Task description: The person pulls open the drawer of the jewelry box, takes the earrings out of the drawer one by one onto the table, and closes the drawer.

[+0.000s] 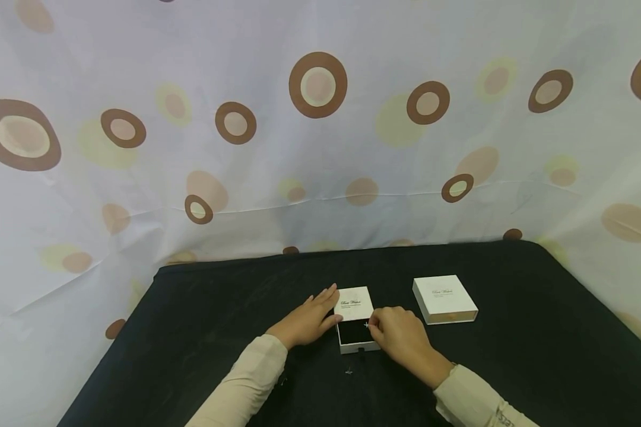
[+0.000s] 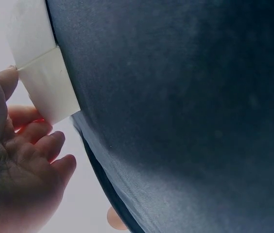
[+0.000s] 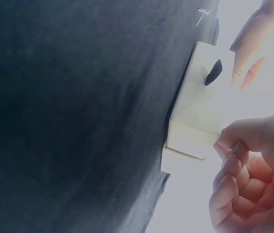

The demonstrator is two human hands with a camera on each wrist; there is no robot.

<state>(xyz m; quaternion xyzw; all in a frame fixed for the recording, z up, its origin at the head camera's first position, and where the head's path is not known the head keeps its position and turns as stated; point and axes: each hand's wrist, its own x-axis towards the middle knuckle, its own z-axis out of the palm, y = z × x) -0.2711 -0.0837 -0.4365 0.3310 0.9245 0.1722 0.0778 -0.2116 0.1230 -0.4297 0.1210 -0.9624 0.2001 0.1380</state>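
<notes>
A white drawer-style gift box (image 1: 353,302) with black lettering is pulled partly out, showing its black lining (image 1: 352,332). My left hand (image 1: 311,316) steadies its left side, fingers extended; in the left wrist view, thumb and fingertips touch the box wall (image 2: 49,87). Over the drawer's right part, my right hand (image 1: 402,335) pinches a tiny silver earring (image 1: 367,325) between thumb and index finger; its details are too small to tell. On the cloth in front of the drawer lies another small silver earring (image 1: 348,371), its thin pin (image 3: 200,19) showing in the right wrist view.
A second white box (image 1: 445,299), shut, stands to the right and slightly farther back. Black cloth (image 1: 219,314) covers the table. Behind it hangs a pale curtain (image 1: 267,178) with brown and yellow circles. A black pull tab (image 3: 214,73) sticks out of the drawer front.
</notes>
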